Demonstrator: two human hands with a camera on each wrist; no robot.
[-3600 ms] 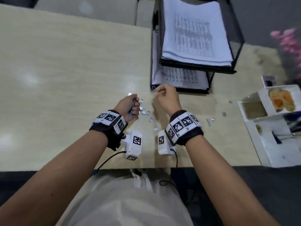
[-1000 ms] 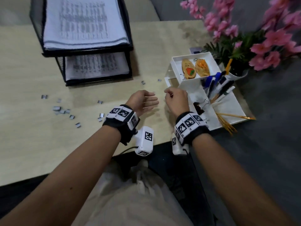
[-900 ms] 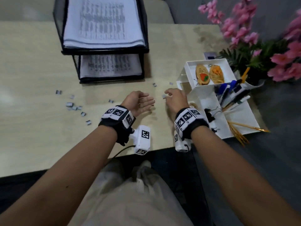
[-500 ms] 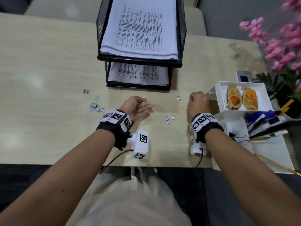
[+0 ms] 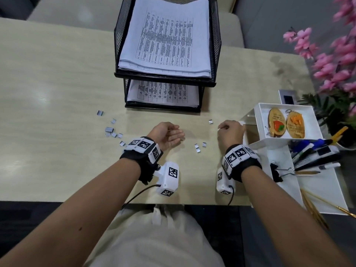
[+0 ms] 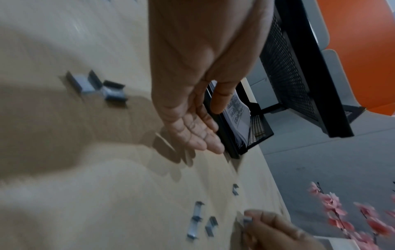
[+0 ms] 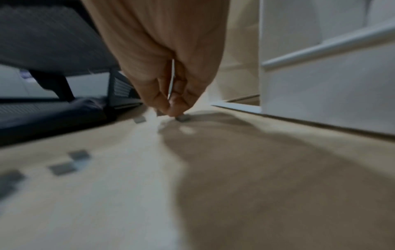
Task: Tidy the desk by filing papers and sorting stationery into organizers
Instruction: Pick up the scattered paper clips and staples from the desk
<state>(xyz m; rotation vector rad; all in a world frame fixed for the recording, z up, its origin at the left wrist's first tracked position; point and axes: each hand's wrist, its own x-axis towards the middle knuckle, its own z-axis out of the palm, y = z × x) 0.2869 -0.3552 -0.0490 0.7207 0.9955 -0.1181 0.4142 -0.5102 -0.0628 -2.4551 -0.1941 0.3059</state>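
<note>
Small grey staple pieces lie scattered on the beige desk: a cluster (image 5: 110, 130) at the left, a pair (image 5: 196, 147) between my hands, one (image 5: 211, 121) further back. My left hand (image 5: 169, 134) rests palm up on the desk, fingers relaxed; I see nothing held in it (image 6: 192, 132). My right hand (image 5: 221, 128) is down on the desk beside the white organizer (image 5: 250, 146). Its thumb and fingertips pinch one staple piece (image 7: 182, 117) against the desk, which also shows in the left wrist view (image 6: 248, 219).
A black two-tier mesh tray (image 5: 163, 76) filled with printed papers (image 5: 165, 39) stands behind my hands. The organizer holds pens (image 5: 312, 153), two key tags (image 5: 277, 122) and a binder clip (image 5: 275, 171). Pink flowers (image 5: 337, 54) stand at the far right. The desk's front edge is just behind my wrists.
My view has swung back left toward the tray. The right hand has come away from the organizer's edge down onto a staple piece. The left hand stays palm up.
</note>
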